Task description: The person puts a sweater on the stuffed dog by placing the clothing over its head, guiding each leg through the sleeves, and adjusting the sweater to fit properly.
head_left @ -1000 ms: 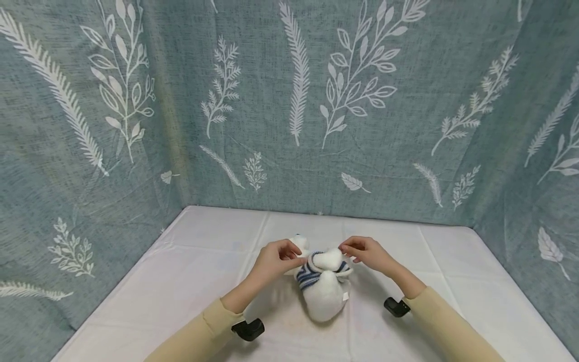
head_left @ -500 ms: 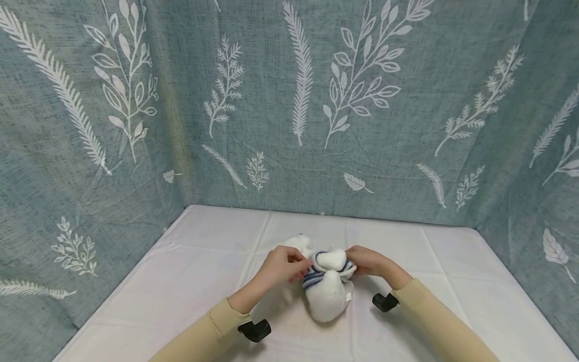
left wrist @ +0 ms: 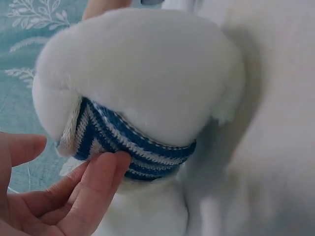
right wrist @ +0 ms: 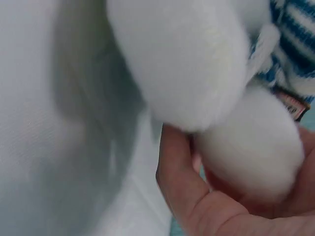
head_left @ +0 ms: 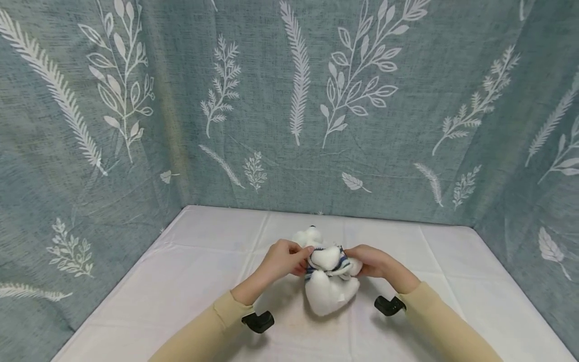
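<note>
A white plush toy (head_left: pixel 327 296) lies on the table in front of me, its small head (head_left: pixel 308 236) with a dark tip pointing away. It wears a blue-and-white striped knit garment (left wrist: pixel 133 142), bunched round its middle. My left hand (head_left: pixel 282 259) is at the garment's left side; in the left wrist view its bent fingers (left wrist: pixel 98 184) touch the stripes while the thumb stands apart from the toy. On the other side, my right hand (head_left: pixel 373 261) holds a rounded white limb (right wrist: pixel 256 142), with fingers curled round it. A small dark-edged label (right wrist: pixel 293 104) shows beside that limb.
A white cloth (head_left: pixel 217 246) with fold lines covers the table. Grey-green curtains (head_left: pixel 271 100) with white leaf prints close off the back and both sides. Black devices sit at each wrist, such as the right wrist band's camera (head_left: pixel 389 305).
My right hand has come in from the toy's edge and taken hold of the limb. The plush toy has turned a little, its head shifting right and its garment moving.
</note>
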Action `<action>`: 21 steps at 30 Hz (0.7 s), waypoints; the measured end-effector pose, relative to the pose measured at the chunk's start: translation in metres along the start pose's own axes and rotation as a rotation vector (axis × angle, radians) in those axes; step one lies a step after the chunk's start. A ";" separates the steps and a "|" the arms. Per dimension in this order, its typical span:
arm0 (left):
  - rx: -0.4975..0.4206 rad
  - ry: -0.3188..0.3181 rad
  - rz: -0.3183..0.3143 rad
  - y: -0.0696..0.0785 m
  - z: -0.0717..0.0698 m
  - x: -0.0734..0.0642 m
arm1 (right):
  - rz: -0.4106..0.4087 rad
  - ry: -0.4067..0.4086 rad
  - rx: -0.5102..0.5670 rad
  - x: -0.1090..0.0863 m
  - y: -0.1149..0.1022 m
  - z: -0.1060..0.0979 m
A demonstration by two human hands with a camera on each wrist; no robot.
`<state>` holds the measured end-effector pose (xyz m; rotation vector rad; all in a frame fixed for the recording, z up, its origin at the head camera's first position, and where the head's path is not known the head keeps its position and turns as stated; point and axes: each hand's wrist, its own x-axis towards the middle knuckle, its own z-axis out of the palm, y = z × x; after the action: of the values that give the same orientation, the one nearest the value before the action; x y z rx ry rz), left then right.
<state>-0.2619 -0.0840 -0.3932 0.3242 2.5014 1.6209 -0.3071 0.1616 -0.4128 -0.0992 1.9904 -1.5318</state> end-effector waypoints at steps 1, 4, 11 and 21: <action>0.007 0.000 0.001 0.001 -0.001 0.001 | -0.012 0.005 0.009 -0.002 -0.001 0.000; 0.025 0.000 0.007 0.003 -0.001 0.006 | -0.047 0.018 0.051 -0.009 -0.003 -0.001; 0.068 0.010 0.007 0.008 0.000 0.013 | -0.105 0.031 0.134 -0.018 -0.001 -0.001; 0.145 0.048 -0.001 0.019 -0.001 0.022 | -0.182 0.226 0.154 -0.026 -0.008 0.006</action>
<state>-0.2819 -0.0718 -0.3755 0.3046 2.6610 1.4669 -0.2856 0.1650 -0.3957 -0.0463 2.0730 -1.8802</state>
